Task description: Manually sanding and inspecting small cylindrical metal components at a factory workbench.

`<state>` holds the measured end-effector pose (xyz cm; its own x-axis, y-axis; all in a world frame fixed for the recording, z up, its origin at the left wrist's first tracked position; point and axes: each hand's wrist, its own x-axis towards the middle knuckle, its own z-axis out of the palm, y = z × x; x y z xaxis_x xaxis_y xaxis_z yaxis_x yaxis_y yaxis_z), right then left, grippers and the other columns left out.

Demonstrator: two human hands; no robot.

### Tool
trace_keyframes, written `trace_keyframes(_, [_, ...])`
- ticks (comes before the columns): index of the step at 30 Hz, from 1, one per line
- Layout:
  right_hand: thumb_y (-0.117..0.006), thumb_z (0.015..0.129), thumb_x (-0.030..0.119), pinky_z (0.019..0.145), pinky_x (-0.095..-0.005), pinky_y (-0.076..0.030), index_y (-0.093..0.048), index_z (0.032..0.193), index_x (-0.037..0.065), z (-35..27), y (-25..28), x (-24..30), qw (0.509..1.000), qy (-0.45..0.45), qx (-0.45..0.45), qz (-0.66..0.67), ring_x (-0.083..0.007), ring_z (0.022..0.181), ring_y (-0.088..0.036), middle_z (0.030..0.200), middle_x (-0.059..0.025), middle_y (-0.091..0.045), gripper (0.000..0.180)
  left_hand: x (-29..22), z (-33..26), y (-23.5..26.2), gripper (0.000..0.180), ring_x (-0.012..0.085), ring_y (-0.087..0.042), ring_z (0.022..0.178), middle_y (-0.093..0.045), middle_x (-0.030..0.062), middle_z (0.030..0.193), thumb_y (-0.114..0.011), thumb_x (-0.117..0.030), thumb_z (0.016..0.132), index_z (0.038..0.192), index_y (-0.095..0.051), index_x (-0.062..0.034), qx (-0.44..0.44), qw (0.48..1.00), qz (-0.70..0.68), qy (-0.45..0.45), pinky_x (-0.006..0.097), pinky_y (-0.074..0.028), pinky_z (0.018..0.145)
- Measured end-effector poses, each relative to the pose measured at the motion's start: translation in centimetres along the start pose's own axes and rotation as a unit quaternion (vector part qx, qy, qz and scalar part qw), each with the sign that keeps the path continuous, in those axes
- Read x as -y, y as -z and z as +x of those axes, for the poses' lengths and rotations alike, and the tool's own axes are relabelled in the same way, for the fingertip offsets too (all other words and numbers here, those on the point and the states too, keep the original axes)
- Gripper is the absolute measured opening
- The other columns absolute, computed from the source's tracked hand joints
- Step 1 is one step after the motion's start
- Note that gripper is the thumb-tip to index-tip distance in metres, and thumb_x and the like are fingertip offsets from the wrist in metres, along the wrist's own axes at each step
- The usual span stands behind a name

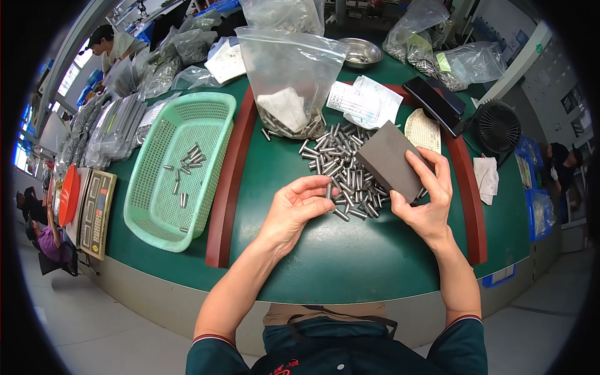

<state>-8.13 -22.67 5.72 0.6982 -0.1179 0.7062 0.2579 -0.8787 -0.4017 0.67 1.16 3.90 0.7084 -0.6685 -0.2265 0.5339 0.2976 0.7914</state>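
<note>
At the near left edge of a pile of short grey metal pins, my left hand pinches a single metal pin between thumb and fingers. My right hand grips a dark grey rectangular block by its right side, tilted over the right part of the pile. The block hides some of the pins. Behind the pile stands an open clear plastic bag, with more pins and a white paper inside. To the left, a light green perforated basket holds several pins.
Dark red rails flank the green tabletop. A black phone, a small black fan and papers lie toward the right and back. A metal bowl stands behind. Bagged parts and a scale are left.
</note>
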Motion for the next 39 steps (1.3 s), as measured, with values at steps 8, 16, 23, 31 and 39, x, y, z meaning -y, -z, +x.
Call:
trace_keyframes(8, [-0.074,0.053,0.014,0.083,-0.0409,-0.047,-0.064,0.11,-0.002,0.1,0.0,0.1,1.0,-0.002,0.006,0.001,-0.0328,0.099,-0.056,0.113,-0.0193,-0.055,0.06,0.4,0.0,0.1,0.043,0.012,-0.063,0.087,-0.063,0.0082,0.1,-0.071,0.005,0.078,0.119,-0.058,0.0024,-0.023,0.999,0.03,-0.004,0.024,-0.052,0.082])
trace_keyframes(16, [-0.074,0.053,0.013,0.083,-0.0408,-0.048,-0.065,0.111,-0.001,0.0,-0.1,0.1,0.999,-0.005,0.033,0.028,-0.033,0.098,-0.056,0.112,-0.0192,-0.055,0.061,0.0,0.0,-0.2,0.042,0.0121,-0.062,0.082,-0.062,0.0067,0.096,-0.07,0.003,0.08,0.121,-0.057,0.0036,-0.026,0.999,0.025,0.007,0.024,-0.052,0.079])
trace_keyframes(23, [-0.072,0.052,0.012,0.085,-0.0402,-0.047,-0.064,0.112,-0.001,-0.1,-0.1,1.0,0.995,0.023,0.09,0.028,-0.0326,0.1,-0.057,0.113,-0.0197,-0.055,0.062,-0.2,0.0,-0.4,0.041,0.0101,-0.061,0.073,-0.061,0.0023,0.081,-0.07,0.0,0.082,0.121,-0.056,0.0047,-0.047,0.998,0.021,0.021,0.022,-0.052,0.07])
trace_keyframes(31, [-0.076,0.05,0.014,0.081,-0.0406,-0.049,-0.066,0.109,-0.002,-0.1,-0.4,1.4,0.994,0.025,0.091,0.052,-0.0332,0.095,-0.057,0.111,-0.0196,-0.056,0.061,0.2,0.1,0.1,0.042,0.0074,-0.056,0.066,-0.058,-0.0009,0.076,-0.068,-0.005,0.084,0.123,-0.056,0.0043,-0.031,0.997,0.065,0.023,0.019,-0.045,0.061])
trace_keyframes(39, [-0.077,0.05,0.014,0.083,-0.0409,-0.048,-0.066,0.109,-0.001,-0.5,-0.7,1.7,0.994,0.023,0.096,0.051,-0.0335,0.096,-0.057,0.111,-0.0203,-0.056,0.062,0.2,-0.2,-0.5,0.036,0.0082,-0.052,0.063,-0.059,0.0036,0.078,-0.065,-0.005,0.088,0.121,-0.051,-0.0002,-0.035,0.995,0.091,0.003,0.021,-0.043,0.059])
